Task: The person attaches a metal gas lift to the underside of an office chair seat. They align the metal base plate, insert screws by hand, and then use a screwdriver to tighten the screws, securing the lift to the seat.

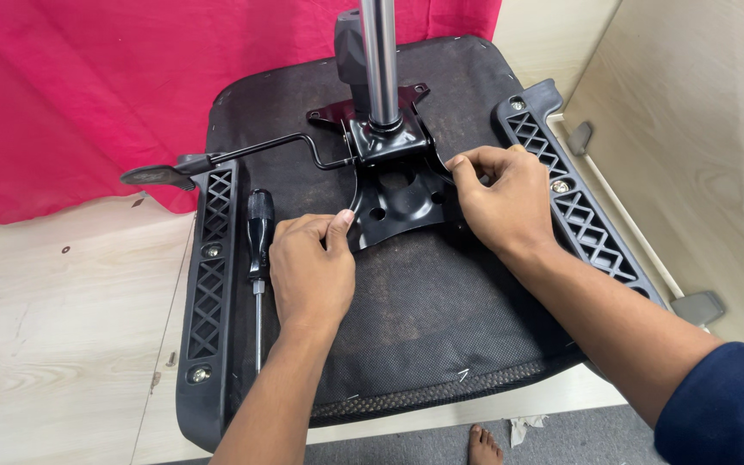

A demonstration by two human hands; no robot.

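Plate: black metal chair mechanism plate point(393, 202) lies centred on the upturned black fabric seat underside point(424, 301).
Left hand point(307, 271): fingers curled shut, pinching the plate's near left edge.
Right hand point(501, 198): fingers closed on the plate's right edge.
Around: chrome gas-lift column point(379, 60) rises from the plate; black-handled screwdriver point(257, 267) lies just left of the left hand, beside the black plastic lattice armrest bracket point(208, 293).

backdrop: crimson cloth point(88, 95) hanging behind | surface: pale wood-grain bench point(53, 319) | right: light wooden panel point(699, 138) with grey brackets | floor: grey point(579, 439) | light: even, soft
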